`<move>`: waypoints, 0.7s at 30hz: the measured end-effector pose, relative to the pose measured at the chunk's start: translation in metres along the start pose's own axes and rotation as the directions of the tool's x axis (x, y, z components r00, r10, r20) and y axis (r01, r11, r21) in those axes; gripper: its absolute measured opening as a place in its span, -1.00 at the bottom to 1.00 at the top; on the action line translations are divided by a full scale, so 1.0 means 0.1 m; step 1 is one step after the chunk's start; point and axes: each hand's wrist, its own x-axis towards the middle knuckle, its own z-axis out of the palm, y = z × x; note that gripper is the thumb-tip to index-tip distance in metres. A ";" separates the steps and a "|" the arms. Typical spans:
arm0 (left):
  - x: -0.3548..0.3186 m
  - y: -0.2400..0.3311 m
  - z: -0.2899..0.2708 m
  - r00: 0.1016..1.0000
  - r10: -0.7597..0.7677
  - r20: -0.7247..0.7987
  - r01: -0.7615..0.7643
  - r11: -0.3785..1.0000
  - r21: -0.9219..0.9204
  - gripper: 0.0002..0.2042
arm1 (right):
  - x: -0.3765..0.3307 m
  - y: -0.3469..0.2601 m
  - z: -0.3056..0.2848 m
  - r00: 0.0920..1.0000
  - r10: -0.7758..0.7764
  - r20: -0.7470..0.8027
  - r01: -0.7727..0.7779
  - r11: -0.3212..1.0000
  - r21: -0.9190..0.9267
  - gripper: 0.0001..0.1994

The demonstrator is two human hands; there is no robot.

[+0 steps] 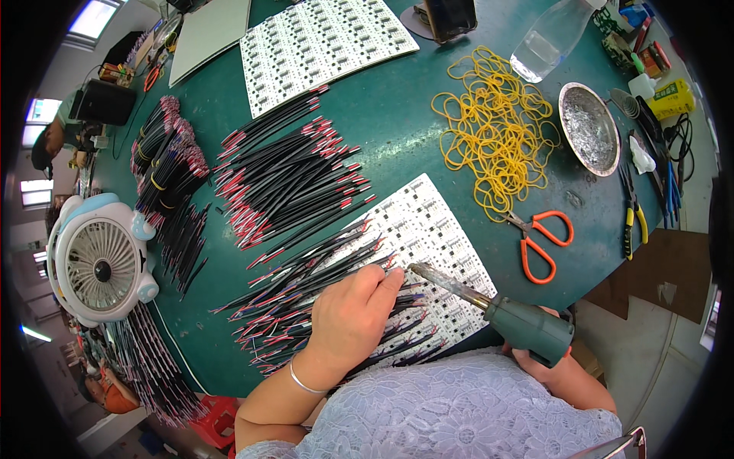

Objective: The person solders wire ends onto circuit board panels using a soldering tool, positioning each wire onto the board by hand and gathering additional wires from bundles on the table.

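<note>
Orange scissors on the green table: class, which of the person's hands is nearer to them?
Right. The right hand, gripping the soldering iron, sits just below the orange scissors; the left hand rests on wires farther left.

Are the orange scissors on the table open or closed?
Closed: the orange scissors lie flat on the green table, blades together, handles nearly touching.

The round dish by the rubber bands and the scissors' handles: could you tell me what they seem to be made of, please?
The round dish looks like bare metal: silvery, with a bright rim and a crinkled, shiny inside, perhaps foil or solder dross. The scissors have glossy orange handles, probably plastic, and dull grey blades that look like steel. The rubber bands look like thin yellow elastic loops.
</note>
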 end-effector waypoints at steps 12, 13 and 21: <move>0.02 0.04 -0.05 0.994 -0.073 0.087 0.075 0.997 -0.021 -0.55 | 0.03 -0.07 0.01 0.998 0.061 -0.015 -0.062 0.997 -0.042 -0.78; 0.01 0.04 -0.05 0.993 -0.075 0.087 0.077 0.997 -0.020 -0.55 | 0.03 -0.09 0.02 0.991 0.126 -0.041 -0.126 0.992 0.012 -0.78; -0.01 0.03 -0.03 0.998 -0.023 0.061 0.022 0.999 0.028 -0.62 | -0.17 0.01 -0.01 0.976 0.213 -0.048 -0.208 0.974 0.084 -0.70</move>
